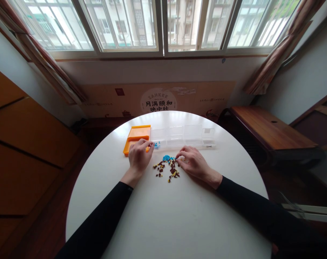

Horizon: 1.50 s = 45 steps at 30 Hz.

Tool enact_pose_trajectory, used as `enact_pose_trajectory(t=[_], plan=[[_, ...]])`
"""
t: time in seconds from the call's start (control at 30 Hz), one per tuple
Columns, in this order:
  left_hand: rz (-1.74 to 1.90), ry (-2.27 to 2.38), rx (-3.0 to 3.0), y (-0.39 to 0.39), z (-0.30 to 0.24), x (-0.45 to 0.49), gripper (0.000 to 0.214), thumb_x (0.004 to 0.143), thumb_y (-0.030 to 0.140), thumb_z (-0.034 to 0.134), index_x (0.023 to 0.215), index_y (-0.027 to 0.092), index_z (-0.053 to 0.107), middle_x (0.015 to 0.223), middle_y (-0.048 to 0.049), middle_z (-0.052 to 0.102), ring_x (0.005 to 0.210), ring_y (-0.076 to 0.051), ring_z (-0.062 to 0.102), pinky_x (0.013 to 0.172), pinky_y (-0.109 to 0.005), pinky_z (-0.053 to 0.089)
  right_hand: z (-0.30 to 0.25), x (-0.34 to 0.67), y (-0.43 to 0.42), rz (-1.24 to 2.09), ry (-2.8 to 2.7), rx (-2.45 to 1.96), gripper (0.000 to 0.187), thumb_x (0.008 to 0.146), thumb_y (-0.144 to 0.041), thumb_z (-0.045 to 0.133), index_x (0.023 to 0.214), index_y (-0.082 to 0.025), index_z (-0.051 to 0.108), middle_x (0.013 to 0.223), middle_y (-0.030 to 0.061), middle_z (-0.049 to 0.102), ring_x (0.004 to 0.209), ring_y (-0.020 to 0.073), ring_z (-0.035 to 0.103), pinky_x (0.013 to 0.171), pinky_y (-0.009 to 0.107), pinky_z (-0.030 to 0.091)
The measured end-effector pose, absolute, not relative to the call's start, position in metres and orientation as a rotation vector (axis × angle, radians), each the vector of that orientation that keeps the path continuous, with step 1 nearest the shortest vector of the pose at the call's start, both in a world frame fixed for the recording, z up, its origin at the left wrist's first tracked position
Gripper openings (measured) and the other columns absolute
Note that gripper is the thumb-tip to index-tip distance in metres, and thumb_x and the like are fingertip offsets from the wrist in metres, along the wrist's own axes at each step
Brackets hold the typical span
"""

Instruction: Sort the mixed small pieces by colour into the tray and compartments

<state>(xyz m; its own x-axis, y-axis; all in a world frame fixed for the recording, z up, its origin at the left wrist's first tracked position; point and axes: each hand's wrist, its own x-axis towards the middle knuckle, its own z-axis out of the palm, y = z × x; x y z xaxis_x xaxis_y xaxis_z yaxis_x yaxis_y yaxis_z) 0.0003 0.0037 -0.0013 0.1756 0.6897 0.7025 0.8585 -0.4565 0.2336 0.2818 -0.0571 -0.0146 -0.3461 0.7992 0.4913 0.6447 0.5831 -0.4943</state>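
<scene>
My left hand (140,154) is over the near side of the orange box, with thumb and fingertips pinched at the first clear compartment. Small blue pieces (157,145) lie in that compartment, right by those fingertips; whatever is in the pinch is too small to make out. My right hand (193,162) rests on the table, its fingertips closed together at the right edge of a heap of blue pieces (167,158). What they hold, if anything, cannot be made out. Loose brown pieces (173,170) mixed with yellow pieces (175,174) are scattered just in front of the blue heap.
An open orange box (139,132) and a row of clear plastic compartments (183,142) with raised lids stand across the round white table (163,216). Behind it are a printed cardboard panel (214,95) and windows. A wooden bench (271,126) is at right.
</scene>
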Motion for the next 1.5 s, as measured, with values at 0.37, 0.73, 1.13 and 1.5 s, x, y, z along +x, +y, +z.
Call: enact_pose_trajectory(t=[0.37, 0.73, 1.13, 1.5], plan=[[-1.099, -1.45, -2.245, 0.005, -0.002, 0.0, 0.018, 0.106, 0.032, 0.067, 0.102, 0.025, 0.083, 0.091, -0.0046, 0.077, 0.083, -0.024, 0.072, 0.082, -0.041, 0.047, -0.017, 0.282, -0.056, 0.259, -2.096, -1.133, 0.008, 0.101, -0.019, 0.073, 0.099, -0.025, 0.077, 0.102, 0.0047, 0.073, 0.099, 0.0237, 0.069, 0.097, 0.044, 0.05], [-1.127, -1.24, -2.538, -0.028, 0.006, 0.011, 0.015, 0.106, 0.031, 0.069, 0.101, 0.025, 0.081, 0.1, -0.0042, 0.079, 0.091, -0.023, 0.075, 0.088, -0.041, 0.051, -0.016, 0.283, -0.056, 0.267, -2.114, -1.142, 0.006, 0.104, -0.024, 0.073, 0.101, -0.026, 0.078, 0.103, 0.0044, 0.074, 0.1, 0.0235, 0.069, 0.098, 0.044, 0.048], [-1.145, -0.981, -2.703, -0.035, 0.001, 0.016, 0.01, 0.103, 0.032, 0.076, 0.111, 0.027, 0.08, 0.103, -0.004, 0.079, 0.092, -0.021, 0.074, 0.085, -0.037, 0.052, -0.007, 0.28, -0.062, 0.288, -2.026, -1.067, 0.006, 0.108, -0.024, 0.066, 0.104, -0.023, 0.071, 0.105, 0.0066, 0.073, 0.102, 0.025, 0.069, 0.101, 0.043, 0.051], [-1.163, -0.781, -2.703, -0.041, 0.001, 0.024, 0.005, 0.103, 0.025, 0.078, 0.107, 0.028, 0.079, 0.093, -0.0002, 0.078, 0.084, -0.018, 0.071, 0.084, -0.035, 0.05, -0.004, 0.278, -0.064, 0.453, -2.121, -0.924, 0.009, 0.112, -0.026, 0.063, 0.106, -0.024, 0.069, 0.105, 0.0054, 0.073, 0.102, 0.0232, 0.066, 0.101, 0.041, 0.052]])
